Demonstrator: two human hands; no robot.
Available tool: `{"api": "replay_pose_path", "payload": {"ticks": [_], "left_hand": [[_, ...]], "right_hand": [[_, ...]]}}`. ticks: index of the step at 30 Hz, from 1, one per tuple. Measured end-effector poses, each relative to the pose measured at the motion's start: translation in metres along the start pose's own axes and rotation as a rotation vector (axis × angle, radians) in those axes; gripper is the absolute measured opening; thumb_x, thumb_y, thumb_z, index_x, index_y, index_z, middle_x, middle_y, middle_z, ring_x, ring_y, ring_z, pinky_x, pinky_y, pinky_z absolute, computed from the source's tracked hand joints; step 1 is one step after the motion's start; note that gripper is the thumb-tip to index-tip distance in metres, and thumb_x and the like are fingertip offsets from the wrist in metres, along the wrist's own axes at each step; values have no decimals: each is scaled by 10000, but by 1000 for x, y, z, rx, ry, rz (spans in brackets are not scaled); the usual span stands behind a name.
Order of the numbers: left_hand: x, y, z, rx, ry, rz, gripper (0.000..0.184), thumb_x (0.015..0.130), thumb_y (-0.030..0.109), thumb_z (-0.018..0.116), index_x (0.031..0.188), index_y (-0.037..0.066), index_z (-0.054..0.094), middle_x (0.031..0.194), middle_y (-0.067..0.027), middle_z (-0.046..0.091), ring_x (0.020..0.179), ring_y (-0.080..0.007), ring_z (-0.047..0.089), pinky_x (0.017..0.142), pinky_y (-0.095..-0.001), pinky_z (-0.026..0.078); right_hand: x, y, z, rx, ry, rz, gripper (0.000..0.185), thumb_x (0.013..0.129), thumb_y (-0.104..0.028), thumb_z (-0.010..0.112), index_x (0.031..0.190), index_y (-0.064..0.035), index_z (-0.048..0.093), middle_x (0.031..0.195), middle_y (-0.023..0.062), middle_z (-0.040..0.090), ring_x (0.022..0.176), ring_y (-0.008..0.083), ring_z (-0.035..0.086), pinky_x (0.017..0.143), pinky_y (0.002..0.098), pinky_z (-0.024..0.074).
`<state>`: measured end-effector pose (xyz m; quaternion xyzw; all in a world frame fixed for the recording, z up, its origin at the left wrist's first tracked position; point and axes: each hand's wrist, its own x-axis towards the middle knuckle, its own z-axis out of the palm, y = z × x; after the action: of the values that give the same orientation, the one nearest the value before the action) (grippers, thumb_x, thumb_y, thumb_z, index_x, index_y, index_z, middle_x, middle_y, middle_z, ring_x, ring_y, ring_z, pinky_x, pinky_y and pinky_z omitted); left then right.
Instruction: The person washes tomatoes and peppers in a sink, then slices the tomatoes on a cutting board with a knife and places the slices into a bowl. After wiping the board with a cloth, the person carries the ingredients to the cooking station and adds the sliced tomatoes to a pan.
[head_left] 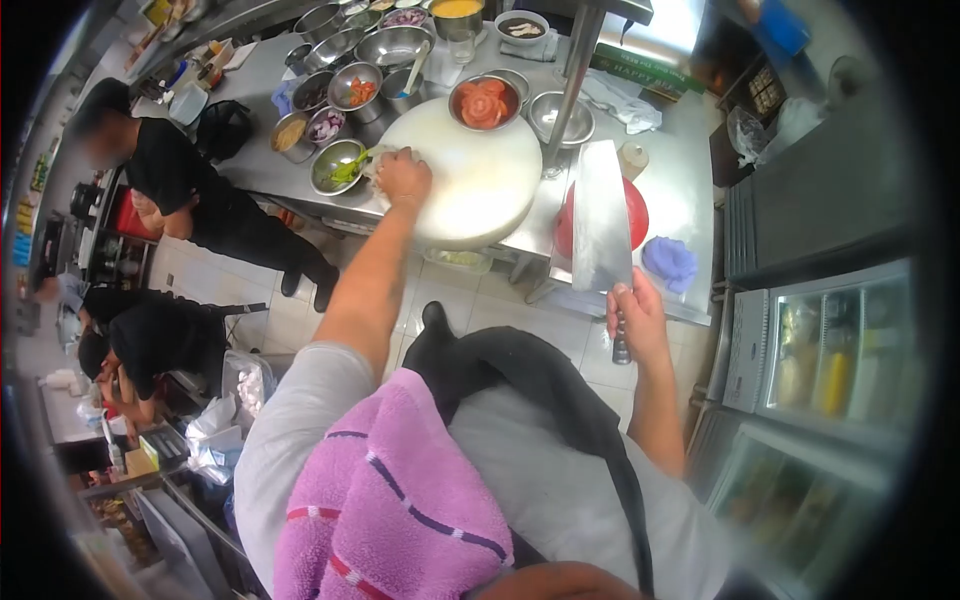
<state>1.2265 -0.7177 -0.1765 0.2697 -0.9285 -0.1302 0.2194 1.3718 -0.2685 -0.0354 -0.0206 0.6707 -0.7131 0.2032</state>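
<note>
My right hand (640, 312) is wrapped round the dark handle of a cleaver (600, 220). Its broad blade points up and away from me, above a red round item (634, 212) on the steel counter. At the left edge of a round white cutting board (470, 190), my left hand (404, 178) presses down with fingers closed on a crumpled whitish cloth (376, 176). Just left of that hand stands a steel bowl (325, 168) with green pepper pieces (348, 172). A steel bowl of sliced tomatoes (484, 103) rests on the board's far edge.
Several metal bowls (392, 45) with chopped food crowd the counter behind. A metal post (577, 75) rises right of the board. A purple cloth (670, 262) lies at the right. Two people (165, 165) work at the left. Glass-door fridges (830, 350) stand at the right.
</note>
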Motion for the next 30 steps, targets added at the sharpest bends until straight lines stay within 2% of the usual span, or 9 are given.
{"api": "replay_pose_path", "payload": {"ticks": [4,6,10,12,14,17,21,27,30], "left_hand": [[-1,42,28,-168,-174,39,324,878,276,611,1107,108,765,1200,-203,691,1161,-382,642,1009,-518,514],[-25,64,24,-133,-323,260,270,861,245,604,1026,135,786,1167,-210,700,1076,-401,676,966,-526,537],[-76,43,-51,-321,-494,507,226,804,274,675,949,149,794,1072,-226,709,1007,-403,692,936,-501,555],[-99,9,-78,-290,-423,434,179,782,217,668,892,144,789,1040,-172,696,1020,-375,676,902,-481,562],[-111,-29,-105,-252,-379,324,177,799,218,665,885,113,779,971,-181,712,934,-396,690,853,-486,567],[-124,-100,-129,-318,-396,53,186,825,210,651,879,68,758,842,-185,722,724,-351,685,735,-430,563],[-145,-139,-156,-875,-381,-367,200,859,200,633,840,16,712,789,-98,703,703,-201,652,691,-340,528],[-117,-86,-175,-1298,-254,-383,211,958,181,570,890,19,688,859,-37,665,798,-141,629,752,-297,510],[-79,-51,-168,-1399,-262,-278,215,968,187,565,908,20,687,862,-39,668,793,-137,627,751,-294,508]], "right_hand": [[-1,4,9,32,9,39,194,1054,-116,493,1209,-25,565,750,13,536,539,81,503,454,247,452],[6,3,15,-14,-9,51,202,1056,-114,486,1219,-36,574,752,8,535,543,72,498,456,242,448],[37,1,41,-257,-22,-15,221,1058,-115,475,1236,-52,588,756,6,531,541,50,484,449,242,434],[64,-1,56,-411,-72,-47,261,1045,-115,507,1287,-64,591,752,62,584,603,148,597,550,329,523],[99,17,77,-874,-60,-588,346,1045,-155,526,1381,-102,590,868,156,650,788,291,690,743,424,570],[128,-8,131,-1286,-134,-398,418,1032,-196,534,1445,-164,590,1030,207,662,1009,381,674,887,484,544],[217,48,154,-1374,-128,-680,415,1023,-220,523,1427,-188,618,1125,181,648,1039,355,666,849,474,553],[237,42,167,-1444,-66,-757,325,944,-210,667,1261,-174,732,1119,155,638,1091,315,612,879,475,526],[233,44,158,-1105,60,-781,317,902,-216,738,1213,-150,750,1110,155,639,1117,315,586,915,479,509]]}}
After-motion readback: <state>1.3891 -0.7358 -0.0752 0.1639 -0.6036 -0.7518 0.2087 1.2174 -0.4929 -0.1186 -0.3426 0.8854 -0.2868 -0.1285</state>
